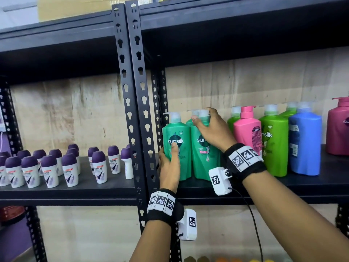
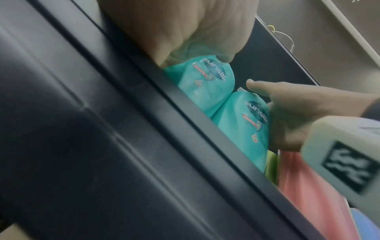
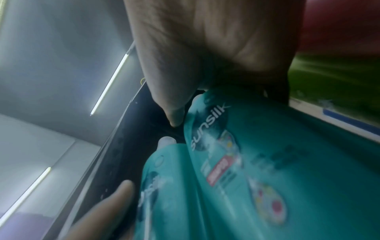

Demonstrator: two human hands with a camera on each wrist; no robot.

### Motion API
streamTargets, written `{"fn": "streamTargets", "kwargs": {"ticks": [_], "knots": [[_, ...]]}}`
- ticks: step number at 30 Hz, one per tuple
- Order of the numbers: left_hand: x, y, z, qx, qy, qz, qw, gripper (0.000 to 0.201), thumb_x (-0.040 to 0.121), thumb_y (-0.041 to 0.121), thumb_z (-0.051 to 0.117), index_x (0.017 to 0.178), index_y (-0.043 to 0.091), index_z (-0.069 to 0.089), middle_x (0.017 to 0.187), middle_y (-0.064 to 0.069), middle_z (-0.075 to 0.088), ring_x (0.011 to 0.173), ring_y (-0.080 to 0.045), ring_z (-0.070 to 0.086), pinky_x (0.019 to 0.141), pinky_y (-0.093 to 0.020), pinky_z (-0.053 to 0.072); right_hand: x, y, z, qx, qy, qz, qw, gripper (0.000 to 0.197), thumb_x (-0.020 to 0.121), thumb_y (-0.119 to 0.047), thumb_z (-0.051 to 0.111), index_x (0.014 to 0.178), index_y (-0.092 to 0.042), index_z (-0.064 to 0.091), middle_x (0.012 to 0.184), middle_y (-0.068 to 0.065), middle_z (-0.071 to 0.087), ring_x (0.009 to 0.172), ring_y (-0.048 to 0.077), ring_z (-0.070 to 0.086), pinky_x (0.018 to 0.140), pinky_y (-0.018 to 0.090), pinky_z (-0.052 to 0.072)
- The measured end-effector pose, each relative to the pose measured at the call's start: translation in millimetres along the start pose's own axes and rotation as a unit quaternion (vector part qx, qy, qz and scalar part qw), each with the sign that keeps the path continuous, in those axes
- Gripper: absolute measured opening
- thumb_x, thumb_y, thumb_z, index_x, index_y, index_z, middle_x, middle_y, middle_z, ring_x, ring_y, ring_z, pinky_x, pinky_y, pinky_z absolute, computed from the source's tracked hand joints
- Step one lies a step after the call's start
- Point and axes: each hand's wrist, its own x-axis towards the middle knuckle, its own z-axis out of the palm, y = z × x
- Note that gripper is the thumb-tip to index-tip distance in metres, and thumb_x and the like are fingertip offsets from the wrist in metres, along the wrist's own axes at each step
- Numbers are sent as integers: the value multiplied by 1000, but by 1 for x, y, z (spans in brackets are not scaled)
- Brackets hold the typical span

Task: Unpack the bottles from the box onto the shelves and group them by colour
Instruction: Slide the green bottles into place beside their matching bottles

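Two teal-green Sunsilk pump bottles stand upright side by side at the left end of the right-hand shelf [image 1: 294,188]. My left hand [image 1: 169,163] grips the lower body of the left teal bottle [image 1: 179,163], thumb on its label. My right hand [image 1: 209,129] curls over the shoulder and neck of the right teal bottle [image 1: 204,163]. The left wrist view shows both bottles [image 2: 205,84] [image 2: 242,126] behind the shelf lip. In the right wrist view the held bottle [image 3: 267,154] fills the frame. A third teal bottle seems to stand behind them, mostly hidden.
To the right stand lime-green bottles [image 1: 273,148], a pink bottle [image 1: 247,133], a blue bottle [image 1: 305,144] and a magenta bottle [image 1: 338,129]. Black uprights [image 1: 139,110] divide the shelving. The left shelf holds several purple-capped roll-ons [image 1: 50,173].
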Motion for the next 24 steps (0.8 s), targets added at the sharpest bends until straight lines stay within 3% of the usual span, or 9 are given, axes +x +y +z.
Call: {"fn": "streamTargets", "kwargs": {"ticks": [2,5,8,11,13,15,20,22,24], "knots": [[1,-1,0,3,-5,5,1000,90,68,95,45,141,45,29,139,6,57,122,-23,58,109,-49,44,-16,8,2,18,-13,17,1000,88,88,-61,65,155,-19,27,151,11,40,139,27,42,116,36,35],[6,-7,2,22,2,16,1000,88,67,85,60,137,39,31,131,3,62,115,-23,62,104,-48,49,-34,23,10,57,-29,28,998,100,84,-48,77,157,-27,12,152,8,30,141,23,36,115,31,30],[11,-9,2,2,-5,19,1000,91,66,83,62,138,39,30,132,1,61,116,-24,62,103,-49,50,-33,28,13,59,-44,31,997,102,85,-43,78,156,-26,6,151,10,35,134,23,42,105,25,37],[16,-12,1,-75,-12,14,997,83,77,66,73,141,37,29,137,-4,57,122,-26,60,105,-52,50,-22,30,18,55,-67,39,995,100,87,-44,76,155,-26,5,150,11,42,121,21,53,86,18,46],[19,-15,1,-81,-2,23,996,74,85,55,73,142,35,31,137,-4,57,124,-27,59,105,-52,49,-17,32,25,62,-70,51,994,103,88,-45,75,156,-27,0,154,11,38,126,25,52,96,28,49],[20,-17,3,-79,7,31,996,69,87,52,72,141,34,33,135,-4,59,122,-26,60,104,-52,51,-9,34,32,72,-78,73,992,110,88,-46,74,158,-28,-8,161,12,28,138,29,45,112,40,42],[21,-19,2,-70,16,34,997,63,91,50,69,141,34,35,134,-3,60,119,-24,62,103,-50,51,13,43,45,87,-82,150,981,124,84,-51,76,160,-21,-17,169,8,8,152,28,25,120,36,28],[20,-19,2,-74,15,32,997,63,91,49,69,142,34,34,134,-2,60,119,-24,62,104,-50,51,18,47,48,102,-91,163,977,122,82,-51,78,161,-17,-10,167,12,16,151,30,26,123,40,28],[20,-19,2,-71,15,32,997,66,91,50,69,143,33,33,136,-3,59,121,-25,61,105,-50,50,21,49,51,123,-91,162,975,117,80,-48,82,158,-16,2,158,15,32,144,31,37,118,46,36]]}}
